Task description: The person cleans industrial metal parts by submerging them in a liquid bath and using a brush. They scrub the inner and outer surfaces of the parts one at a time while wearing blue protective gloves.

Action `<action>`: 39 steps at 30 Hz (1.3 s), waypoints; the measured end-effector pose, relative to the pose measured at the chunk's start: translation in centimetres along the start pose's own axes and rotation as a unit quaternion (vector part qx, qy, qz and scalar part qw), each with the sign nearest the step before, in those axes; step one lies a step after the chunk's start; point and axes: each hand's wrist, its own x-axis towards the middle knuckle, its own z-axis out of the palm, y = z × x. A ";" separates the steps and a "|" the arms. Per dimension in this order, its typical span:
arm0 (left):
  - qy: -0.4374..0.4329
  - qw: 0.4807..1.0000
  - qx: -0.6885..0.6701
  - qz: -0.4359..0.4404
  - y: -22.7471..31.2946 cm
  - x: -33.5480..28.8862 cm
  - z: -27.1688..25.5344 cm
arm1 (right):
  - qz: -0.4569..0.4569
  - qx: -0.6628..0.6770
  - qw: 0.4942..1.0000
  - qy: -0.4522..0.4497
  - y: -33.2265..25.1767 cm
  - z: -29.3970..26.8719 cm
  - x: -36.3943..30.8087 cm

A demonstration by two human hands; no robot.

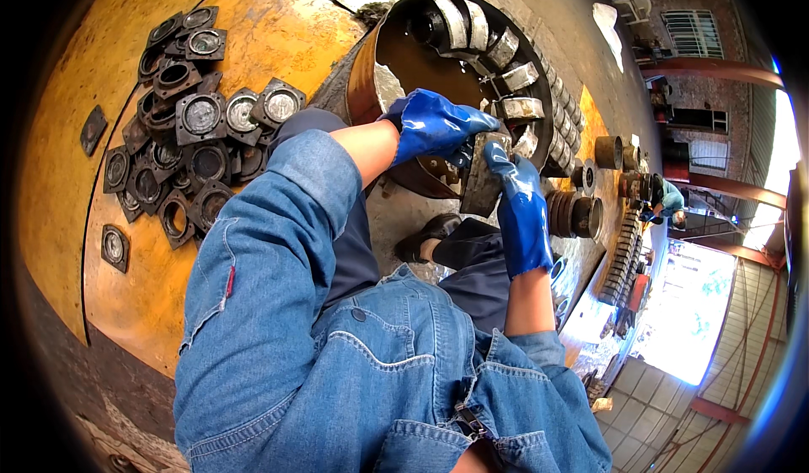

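Both my hands wear shiny blue rubber gloves. Between them, over the near rim of a round metal drum [364, 85], is a wet, grey, blocky metal piece [483, 182]. My left hand [438, 126] grips its upper left side, its fingertips partly hidden behind the piece. From the right, my right hand [521, 203] closes round the same piece, its fingers bent over the upper edge. Brown liquid [413, 64] lies in the drum. Several curved metal segments [516, 77] line the drum's far and right inner side.
On yellow metal plates [278, 26] at the left lies a heap of dark square flanged parts [202, 115]. Ribbed metal pieces [563, 128] line the drum's outer right side. Rusty cylinders [586, 214] stand further right. A co-worker [670, 201] bends near a row of parts [622, 258].
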 end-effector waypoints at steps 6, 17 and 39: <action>-0.003 0.988 -0.149 -0.032 -1.9 1.5 0.6 | -0.019 0.000 1.000 0.020 0.2 0.3 0.1; -0.010 0.983 -0.173 -0.069 -0.4 1.2 0.6 | -0.019 -0.026 0.999 0.041 -0.1 0.4 -0.2; -0.001 0.983 -0.160 -0.088 1.0 0.5 0.5 | 0.008 0.014 1.000 0.007 0.3 0.2 0.4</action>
